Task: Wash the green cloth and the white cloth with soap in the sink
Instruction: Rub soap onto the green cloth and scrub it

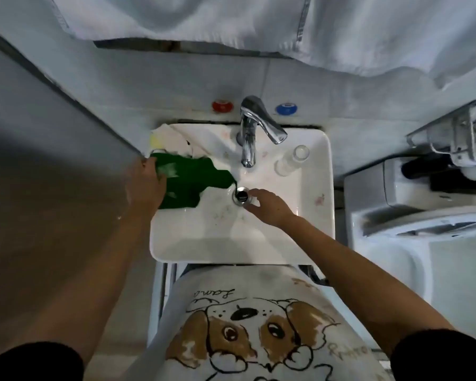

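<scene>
Green cloth (186,182) at left wall of sink (231,251), w/ drain plug being handled.

Lies draped over left rim and down into basin, tip almost at drain (241,194); gripped at outer edge by left hand (146,185), fingers curled on fabric. White cloth (173,141) bunched at far-left corner of sink, just behind green one, partly under it. Right hand (267,206) over drain, fingertips at plug rim, loosely curled, holding nothing as far as visible; forearm reaching in from near-right corner. Probably closing drain before filling: better to press plug fully, keep green tip clear of drain so no fabric gets trapped. Faucet (249,133) behind drain, no water visible. Clear glass (291,160) right of faucet, maybe soap, cannot tell.
</scene>
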### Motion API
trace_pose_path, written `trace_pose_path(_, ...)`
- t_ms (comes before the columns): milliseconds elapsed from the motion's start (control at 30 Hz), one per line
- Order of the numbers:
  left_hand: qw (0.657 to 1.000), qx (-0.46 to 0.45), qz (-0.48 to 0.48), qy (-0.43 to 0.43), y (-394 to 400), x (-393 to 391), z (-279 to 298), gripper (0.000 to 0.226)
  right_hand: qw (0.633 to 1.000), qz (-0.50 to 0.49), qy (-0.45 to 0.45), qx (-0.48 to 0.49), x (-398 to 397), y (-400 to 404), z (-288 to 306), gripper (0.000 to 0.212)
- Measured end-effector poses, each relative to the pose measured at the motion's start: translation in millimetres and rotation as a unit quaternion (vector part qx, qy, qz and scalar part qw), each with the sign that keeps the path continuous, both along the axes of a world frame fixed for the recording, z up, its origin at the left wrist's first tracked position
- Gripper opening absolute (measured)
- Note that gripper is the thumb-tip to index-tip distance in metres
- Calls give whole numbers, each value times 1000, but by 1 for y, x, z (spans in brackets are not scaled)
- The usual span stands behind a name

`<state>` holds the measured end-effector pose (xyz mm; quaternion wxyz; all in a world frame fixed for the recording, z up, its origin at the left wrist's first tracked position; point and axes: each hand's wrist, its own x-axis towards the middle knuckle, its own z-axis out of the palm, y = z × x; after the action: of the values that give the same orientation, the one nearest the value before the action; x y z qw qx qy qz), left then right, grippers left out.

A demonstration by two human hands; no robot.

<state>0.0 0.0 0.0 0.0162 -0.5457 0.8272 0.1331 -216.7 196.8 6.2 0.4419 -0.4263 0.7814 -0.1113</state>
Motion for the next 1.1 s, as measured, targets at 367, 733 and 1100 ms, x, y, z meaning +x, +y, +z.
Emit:
trace_pose_path(367,979,168,92,66,-19,20,-27,50,1000,-30,3,-1,29,-19,-5,38)
trace_pose_path(733,970,126,13,205,11,-14,53,28,993,-90,-25,-73,19,-18,-2,25)
trace_pose_path(1100,864,407,-68,288,47,-81,61,21,948,-161,-232,-146,0,-16,3,71)
